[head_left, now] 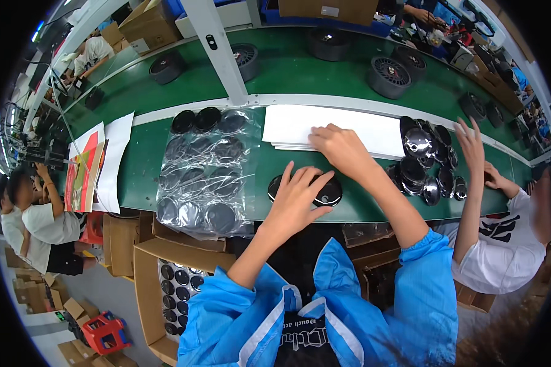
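- The left hand lies palm down with fingers spread over black round pieces at the near edge of the counter; whether it grips them cannot be told.
- The right hand, apart from the left, bends its fingers onto the stack of white sheets toward the counter's far edge; whether it pinches a sheet is hidden.
- The round pieces are glossy and dark, with bright reflections, and show on both sides of the left hand; it covers too much to tell one piece from two.
- The white sheets are long, plain and slightly fanned at the lower left: one stack, its sheets too close to count.
- Left of the hands, a clear plastic wrap reaches over the near edge, with twelve dark discs in four rows of three.
- To the right, a loose heap of shiny black caps overlaps itself; more than ten show, an exact count hidden.
- Toward the counter's left end lie a red printed sheet and white paper.
- Past the heap, one co-worker in a white shirt has two hands showing, one raised, one at the counter.
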A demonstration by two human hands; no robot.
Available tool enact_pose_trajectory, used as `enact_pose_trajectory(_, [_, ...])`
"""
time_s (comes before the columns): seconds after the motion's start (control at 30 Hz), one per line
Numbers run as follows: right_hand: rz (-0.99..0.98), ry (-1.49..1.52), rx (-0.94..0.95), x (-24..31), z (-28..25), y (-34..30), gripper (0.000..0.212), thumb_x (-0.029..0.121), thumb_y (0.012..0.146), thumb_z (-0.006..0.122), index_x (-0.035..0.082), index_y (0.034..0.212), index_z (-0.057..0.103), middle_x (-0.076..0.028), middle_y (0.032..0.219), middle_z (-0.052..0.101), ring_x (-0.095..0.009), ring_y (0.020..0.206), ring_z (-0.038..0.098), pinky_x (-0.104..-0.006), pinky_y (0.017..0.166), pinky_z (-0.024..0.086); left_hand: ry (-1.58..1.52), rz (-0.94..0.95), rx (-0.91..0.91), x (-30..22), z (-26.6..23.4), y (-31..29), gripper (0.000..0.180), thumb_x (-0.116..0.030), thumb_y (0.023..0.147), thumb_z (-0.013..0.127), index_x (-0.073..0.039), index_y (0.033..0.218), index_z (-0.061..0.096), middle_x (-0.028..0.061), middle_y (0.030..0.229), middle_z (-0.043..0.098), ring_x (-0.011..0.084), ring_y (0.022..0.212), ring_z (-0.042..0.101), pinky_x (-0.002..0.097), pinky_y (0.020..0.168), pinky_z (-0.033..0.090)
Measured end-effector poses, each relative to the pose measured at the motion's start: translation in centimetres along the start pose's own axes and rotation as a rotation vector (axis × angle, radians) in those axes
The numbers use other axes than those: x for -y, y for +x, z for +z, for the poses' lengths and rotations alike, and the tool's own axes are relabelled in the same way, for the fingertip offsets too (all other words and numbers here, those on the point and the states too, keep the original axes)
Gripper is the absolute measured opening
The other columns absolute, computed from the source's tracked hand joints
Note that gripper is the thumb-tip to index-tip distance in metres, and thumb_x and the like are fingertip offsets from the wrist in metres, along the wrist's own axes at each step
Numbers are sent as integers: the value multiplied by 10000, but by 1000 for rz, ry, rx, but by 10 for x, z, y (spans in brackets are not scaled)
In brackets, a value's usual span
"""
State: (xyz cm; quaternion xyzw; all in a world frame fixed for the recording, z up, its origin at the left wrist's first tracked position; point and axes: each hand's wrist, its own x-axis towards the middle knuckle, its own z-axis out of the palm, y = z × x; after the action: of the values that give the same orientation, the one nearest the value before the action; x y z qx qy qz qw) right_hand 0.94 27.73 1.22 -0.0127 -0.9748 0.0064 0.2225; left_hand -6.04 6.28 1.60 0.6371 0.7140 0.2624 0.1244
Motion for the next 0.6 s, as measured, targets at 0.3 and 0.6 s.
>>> enact_pose_trajectory(0.3, [79,128,8,-9,-1,2,100,144,835,736,48,810,743,-83,857,748,-301,850,748,-438,691,595,-44,-10,13,7,0,2,764,-318,825,921,-154,1515,634,93,1535,585,340,1525,476,625,1348,191])
enact_pose_trajectory(0.6, [69,325,-108,-10,-21,-3,130,135,875,809,37,955,779,-121,873,754,-335,815,735,-446,697,575,-319,31,-28,4,-2,-22,664,-291,927,867,-122,1521,625,116,1577,569,309,1502,514,574,1302,317])
